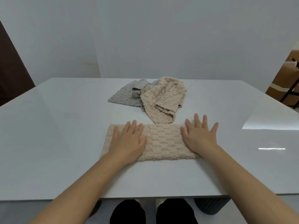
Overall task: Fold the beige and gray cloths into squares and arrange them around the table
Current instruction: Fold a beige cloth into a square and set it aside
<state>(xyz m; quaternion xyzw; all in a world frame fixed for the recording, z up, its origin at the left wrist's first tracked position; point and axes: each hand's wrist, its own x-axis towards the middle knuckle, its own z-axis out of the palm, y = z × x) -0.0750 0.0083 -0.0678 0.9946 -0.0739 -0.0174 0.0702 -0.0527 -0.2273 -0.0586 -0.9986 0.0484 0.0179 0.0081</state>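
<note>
Pressing w/ L grip & R grip, both released & flat, on nubby beige cloth folded to a strip at front of glossy white bench; likely risk: slick top letting layers slip, skewing next fold off-square.

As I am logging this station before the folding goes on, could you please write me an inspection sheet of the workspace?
Surface: glossy white table, light reflections on its right side.
Job's things: flat beige cloth lies as a long rectangle near the person; crumpled beige cloth lies behind it, overlapping the gray cloth; both of these are rumpled, not squared.
Clutter: nothing seen.
Grips: left hand and right hand press palm down, fingers straight, on the two ends of the flat beige cloth.
Cables: nothing seen.
Surroundings: white wall; dark panel at left; cardboard box at right.
</note>
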